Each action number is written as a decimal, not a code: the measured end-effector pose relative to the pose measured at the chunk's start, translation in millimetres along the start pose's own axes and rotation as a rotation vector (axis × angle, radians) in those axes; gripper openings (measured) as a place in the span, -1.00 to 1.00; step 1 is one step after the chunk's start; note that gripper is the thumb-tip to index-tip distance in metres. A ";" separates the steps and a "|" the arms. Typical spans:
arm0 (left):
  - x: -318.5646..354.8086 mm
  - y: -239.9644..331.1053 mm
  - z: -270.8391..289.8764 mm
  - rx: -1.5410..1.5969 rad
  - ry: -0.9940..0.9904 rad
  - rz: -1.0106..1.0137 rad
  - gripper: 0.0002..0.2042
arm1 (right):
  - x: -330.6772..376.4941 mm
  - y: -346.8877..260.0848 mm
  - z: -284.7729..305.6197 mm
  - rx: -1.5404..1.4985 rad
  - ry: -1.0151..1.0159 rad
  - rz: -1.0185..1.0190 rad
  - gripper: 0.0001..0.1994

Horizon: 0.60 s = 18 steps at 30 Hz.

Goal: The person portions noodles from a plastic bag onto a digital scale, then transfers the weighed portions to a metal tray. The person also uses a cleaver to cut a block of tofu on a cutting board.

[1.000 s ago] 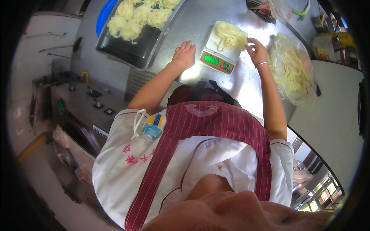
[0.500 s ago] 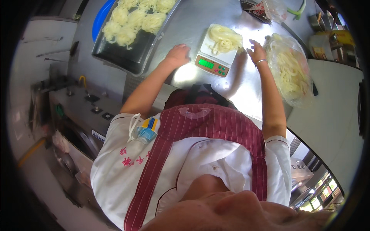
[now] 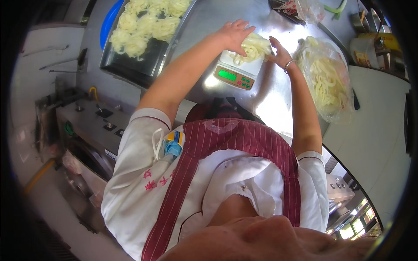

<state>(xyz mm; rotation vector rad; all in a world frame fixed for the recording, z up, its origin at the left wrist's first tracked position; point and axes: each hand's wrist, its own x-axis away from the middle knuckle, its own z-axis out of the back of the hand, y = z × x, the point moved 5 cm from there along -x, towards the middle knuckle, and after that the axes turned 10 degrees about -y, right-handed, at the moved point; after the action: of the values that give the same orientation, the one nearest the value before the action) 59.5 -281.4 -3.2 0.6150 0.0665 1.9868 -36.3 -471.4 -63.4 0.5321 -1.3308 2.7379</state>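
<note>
A coiled portion of pale wide noodles (image 3: pixel 254 47) rests on the white plate of a small kitchen scale (image 3: pixel 235 77) with a lit green display. My left hand (image 3: pixel 235 35) reaches in from the left with fingers spread, its thumb at the edge of the noodles. On the opposite side my right hand (image 3: pixel 279 53), a bangle at its wrist, curves toward the pile with thumb and fingers apart. Both hands flank the noodles; whether the fingertips press on them is hard to tell. A clear plastic bag of loose noodles (image 3: pixel 324 82) lies right of my right hand.
A dark metal tray (image 3: pixel 143 69) holding several noodle portions stands at the left, with a blue round rim (image 3: pixel 109 24) behind it. Far right on the steel table (image 3: pixel 204 26) are a dark package (image 3: pixel 286 9), a green stalk (image 3: pixel 337 11) and some pots (image 3: pixel 360 21).
My left hand has left the table beside the scale and moved up and right to the noodles. My right hand has shifted slightly left, toward them.
</note>
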 end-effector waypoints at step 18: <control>34.8 25.0 -37.4 0.345 0.121 0.256 -0.33 | 22.1 -45.8 -60.0 -0.055 0.175 -0.169 -0.72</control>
<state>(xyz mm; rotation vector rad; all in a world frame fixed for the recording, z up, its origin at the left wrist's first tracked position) 9.8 -256.2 -14.5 0.7513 0.4307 2.2814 -65.2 -398.6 -55.9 0.3717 -1.2543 2.5388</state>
